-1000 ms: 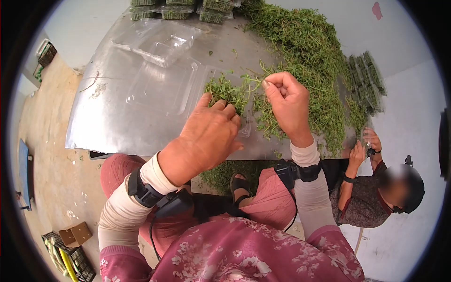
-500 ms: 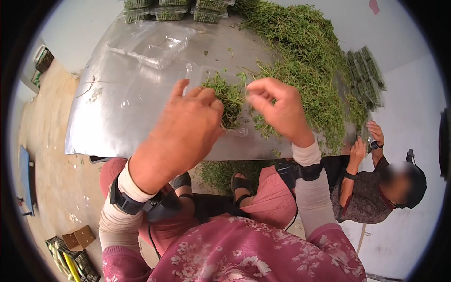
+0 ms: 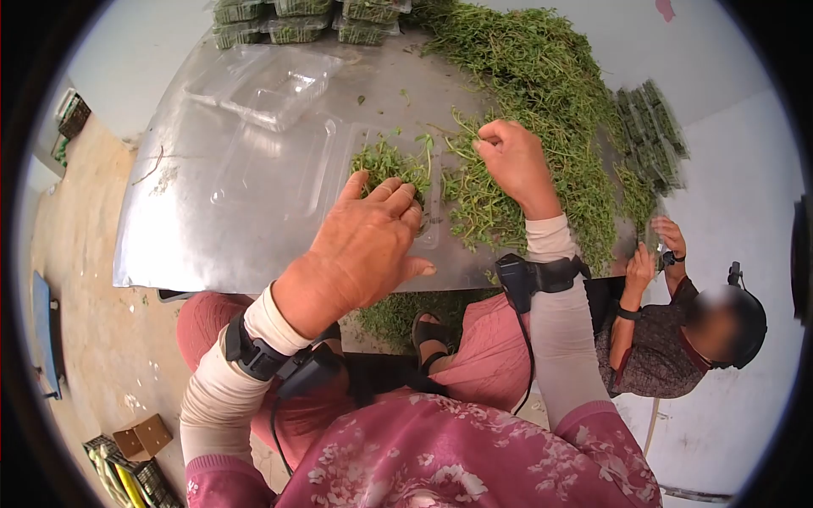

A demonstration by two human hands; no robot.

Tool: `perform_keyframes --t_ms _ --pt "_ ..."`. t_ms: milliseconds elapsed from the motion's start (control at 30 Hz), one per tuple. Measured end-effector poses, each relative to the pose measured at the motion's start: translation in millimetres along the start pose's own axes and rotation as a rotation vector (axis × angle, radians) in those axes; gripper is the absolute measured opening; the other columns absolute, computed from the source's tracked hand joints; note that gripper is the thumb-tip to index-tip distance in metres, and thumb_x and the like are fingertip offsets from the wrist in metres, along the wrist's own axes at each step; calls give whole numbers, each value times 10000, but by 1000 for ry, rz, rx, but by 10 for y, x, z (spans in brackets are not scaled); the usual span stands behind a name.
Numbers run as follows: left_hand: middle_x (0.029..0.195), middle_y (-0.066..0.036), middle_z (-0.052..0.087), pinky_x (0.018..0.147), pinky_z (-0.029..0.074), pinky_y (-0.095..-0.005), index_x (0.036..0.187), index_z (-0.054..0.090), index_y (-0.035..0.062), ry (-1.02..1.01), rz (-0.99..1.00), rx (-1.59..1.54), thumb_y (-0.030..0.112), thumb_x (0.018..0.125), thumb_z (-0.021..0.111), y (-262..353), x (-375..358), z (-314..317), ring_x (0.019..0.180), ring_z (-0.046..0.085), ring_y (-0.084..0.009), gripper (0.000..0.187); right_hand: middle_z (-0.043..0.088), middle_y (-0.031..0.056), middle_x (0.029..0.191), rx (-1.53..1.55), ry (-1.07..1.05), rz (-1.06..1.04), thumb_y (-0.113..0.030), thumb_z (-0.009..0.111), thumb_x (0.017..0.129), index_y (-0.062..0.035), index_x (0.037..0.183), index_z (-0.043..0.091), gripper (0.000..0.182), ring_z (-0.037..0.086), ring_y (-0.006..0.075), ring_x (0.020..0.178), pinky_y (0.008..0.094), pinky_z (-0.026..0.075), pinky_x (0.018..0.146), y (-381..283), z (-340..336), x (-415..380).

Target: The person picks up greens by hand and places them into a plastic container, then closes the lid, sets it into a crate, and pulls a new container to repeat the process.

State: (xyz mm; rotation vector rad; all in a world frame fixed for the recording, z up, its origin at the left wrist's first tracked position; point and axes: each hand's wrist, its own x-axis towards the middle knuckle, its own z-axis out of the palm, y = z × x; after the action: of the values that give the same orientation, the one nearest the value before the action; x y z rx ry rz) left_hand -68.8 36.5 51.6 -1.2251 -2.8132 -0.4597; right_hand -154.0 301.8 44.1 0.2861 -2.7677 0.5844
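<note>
An open clear plastic container (image 3: 430, 222) lies on the metal table with green sprigs (image 3: 385, 161) in its right half. My left hand (image 3: 368, 237) rests on these sprigs, its fingers spread and palm down, holding nothing that shows. To the right, over the edge of the large heap of greens (image 3: 550, 110), is my right hand (image 3: 517, 165). Its fingers are curled together at the tips, and whatever may be between them is too small to make out. The container's flat left half (image 3: 271, 173) is bare and see-through.
Empty clear containers (image 3: 279, 89) lie farther back on the metal table (image 3: 169, 237). Filled boxes (image 3: 296, 27) are stacked at the back, and more filled boxes (image 3: 650, 131) stand at the right. A co-worker (image 3: 656, 343) has both hands near the table's right corner.
My left hand has lowered and spread its fingers on the sprigs. My right hand has moved slightly up and away from the container, towards the heap.
</note>
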Motion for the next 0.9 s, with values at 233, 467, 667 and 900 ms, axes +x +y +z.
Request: perform_keyframes --t_ms 233,467,667,900 --pt "1363 -157 563 1153 300 -487 1245 609 -23 13 -10 26 387 820 742 2 26 57 1344 476 -304 605 635 160 1123 -308 -98 88 -206 713 855 -67 1151 658 331 628 355 1023 516 408 926 -91 151 -27" --pt "1363 -148 560 1149 304 -496 1255 600 -14 9 -13 41 312 810 757 14 27 57 1344 474 -299 574 670 135 899 -260 -140 88 -134 712 821 -98 1004 685 189 650 340 969 538 381 902 35 197 20" --pt "1379 -145 547 1149 308 -507 1262 593 -6 84 22 52 290 797 767 -5 -7 90 1350 465 -298 578 704 108 825 223 101 15 -44 684 839 -11 966 672 131 652 167 667 280 507 616 -52 -66 22" --pt "1389 -158 540 1155 305 -502 1271 584 -10 150 38 -14 282 783 784 -17 -44 -46 1348 467 -310 602 613 -30 797 767 30 184 -53 669 893 36 1010 639 150 520 30 702 193 417 617 -219 -286 -53"
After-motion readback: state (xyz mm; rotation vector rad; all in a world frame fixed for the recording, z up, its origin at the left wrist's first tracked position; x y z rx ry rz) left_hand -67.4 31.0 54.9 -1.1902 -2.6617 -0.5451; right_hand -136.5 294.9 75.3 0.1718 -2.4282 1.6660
